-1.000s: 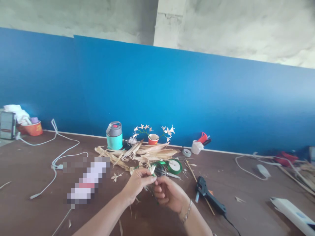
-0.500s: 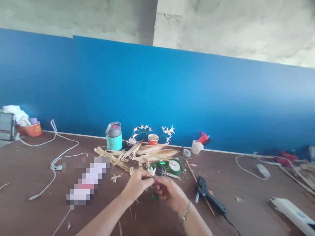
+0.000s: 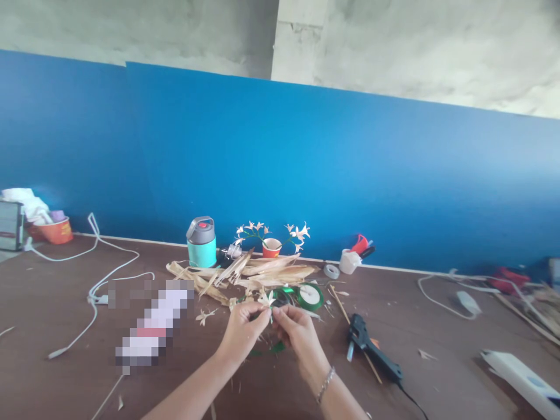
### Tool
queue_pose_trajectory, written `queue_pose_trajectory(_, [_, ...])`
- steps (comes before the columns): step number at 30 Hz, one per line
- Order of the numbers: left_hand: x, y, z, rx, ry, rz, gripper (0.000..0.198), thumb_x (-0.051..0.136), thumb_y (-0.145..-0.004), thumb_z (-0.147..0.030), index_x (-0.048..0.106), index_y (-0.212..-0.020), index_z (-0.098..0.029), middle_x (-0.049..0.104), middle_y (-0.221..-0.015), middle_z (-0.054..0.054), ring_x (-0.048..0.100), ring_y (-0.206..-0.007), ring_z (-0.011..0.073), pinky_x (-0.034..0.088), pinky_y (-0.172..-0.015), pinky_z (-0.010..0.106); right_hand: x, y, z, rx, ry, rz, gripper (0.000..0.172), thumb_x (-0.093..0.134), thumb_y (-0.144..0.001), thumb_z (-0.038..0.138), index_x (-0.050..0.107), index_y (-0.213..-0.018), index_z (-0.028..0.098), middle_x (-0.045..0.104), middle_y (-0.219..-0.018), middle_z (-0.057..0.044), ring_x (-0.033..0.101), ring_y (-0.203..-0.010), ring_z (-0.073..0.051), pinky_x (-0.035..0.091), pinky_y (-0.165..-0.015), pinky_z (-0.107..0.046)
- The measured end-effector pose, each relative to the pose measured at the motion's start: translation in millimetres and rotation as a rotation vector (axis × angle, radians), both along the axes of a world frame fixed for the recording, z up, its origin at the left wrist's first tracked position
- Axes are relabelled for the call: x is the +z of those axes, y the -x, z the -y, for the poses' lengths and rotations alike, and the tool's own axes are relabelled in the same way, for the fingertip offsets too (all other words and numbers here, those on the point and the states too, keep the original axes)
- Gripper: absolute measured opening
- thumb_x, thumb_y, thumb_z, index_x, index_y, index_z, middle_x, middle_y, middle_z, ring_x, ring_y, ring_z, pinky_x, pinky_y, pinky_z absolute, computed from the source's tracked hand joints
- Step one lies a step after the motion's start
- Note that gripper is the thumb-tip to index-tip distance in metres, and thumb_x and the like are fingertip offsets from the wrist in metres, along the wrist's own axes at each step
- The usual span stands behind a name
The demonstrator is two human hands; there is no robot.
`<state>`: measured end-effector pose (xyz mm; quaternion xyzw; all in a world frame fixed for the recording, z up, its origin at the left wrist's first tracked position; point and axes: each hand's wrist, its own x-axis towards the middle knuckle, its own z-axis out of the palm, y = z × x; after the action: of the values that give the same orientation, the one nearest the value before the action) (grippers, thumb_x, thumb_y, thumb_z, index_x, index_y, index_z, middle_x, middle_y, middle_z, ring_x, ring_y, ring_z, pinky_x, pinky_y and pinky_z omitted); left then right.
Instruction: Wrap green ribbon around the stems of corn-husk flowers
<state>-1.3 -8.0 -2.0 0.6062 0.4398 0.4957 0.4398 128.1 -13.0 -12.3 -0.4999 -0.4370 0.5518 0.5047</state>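
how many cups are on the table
3: an orange cup holding flower stems by the wall, a white cup with red-handled tools to its right, an orange cup far left. Others may be hidden.

Desk (image 3: 65, 385): dark brown wood, matt, faint sheen. On it, dried leaves (image 3: 262, 271): pale straw, papery, rough. Just right of the leaves, ribbon roll (image 3: 310, 296): glossy green ribbon, white card core. Small flower (image 3: 266, 299) at the front edge of the leaves: same pale leaf stuff, matt. Glue gun (image 3: 371, 350) right of the leaves: black plastic, matt. Flask (image 3: 202, 241) behind the leaves: smooth teal body, grey plastic lid. Wall behind the desk: matt blue panel (image 3: 306, 175), rough bare plaster (image 3: 394, 52) above.
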Motion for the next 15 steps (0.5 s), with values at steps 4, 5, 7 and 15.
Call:
queue_pose_trajectory(4, [-5.2,-2.5,-0.6,0.069,-0.037,0.003,0.026,0.052,-0.074,-0.025,0.057,-0.05,-0.015,0.046,-0.049,-0.003,0.042,-0.051,0.0105,0.033,-0.051,0.02,-5.3,2.8,-0.1,-0.107,-0.162,0.126,0.032,0.066,-0.067,0.045,0.056,-0.061,0.015,0.05,-0.05,0.003,0.039,-0.045,-0.008,0.029,-0.042,-0.02])
queue_pose_trajectory(5, [-6.4,-2.8,-0.6,0.076,-0.042,0.006,0.025,0.052,-0.074,-0.024,0.058,-0.052,-0.015,0.047,-0.05,-0.003,0.043,-0.052,0.011,0.034,-0.051,0.02,-5.7,3.1,0.1,-0.14,-0.203,0.158,0.029,0.067,-0.067,0.043,0.058,-0.065,0.016,0.052,-0.053,0.002,0.042,-0.048,-0.009,0.033,-0.044,-0.021])
queue_pose_trajectory(7, [-7.7,-3.2,0.0,0.082,-0.058,0.004,0.023,0.052,-0.074,-0.024,0.06,-0.055,-0.015,0.05,-0.052,-0.002,0.045,-0.055,0.012,0.036,-0.054,0.02,-4.6,3.1,1.3,-0.178,-0.266,0.236,0.022,0.066,-0.069,0.037,0.062,-0.072,0.016,0.058,-0.06,0.0,0.049,-0.054,-0.012,0.038,-0.049,-0.023])
queue_pose_trajectory(15, [-5.4,-2.9,3.4,0.101,-0.096,-0.048,0.022,0.051,-0.076,-0.025,0.061,-0.059,-0.015,0.054,-0.056,-0.001,0.048,-0.06,0.0137,0.038,-0.059,0.021,0.7,-2.0,7.3,-0.179,-0.698,0.654,0.014,0.053,-0.079,0.018,0.066,-0.077,0.019,0.063,-0.077,-0.007,0.057,-0.07,-0.018,0.045,-0.061,-0.028])
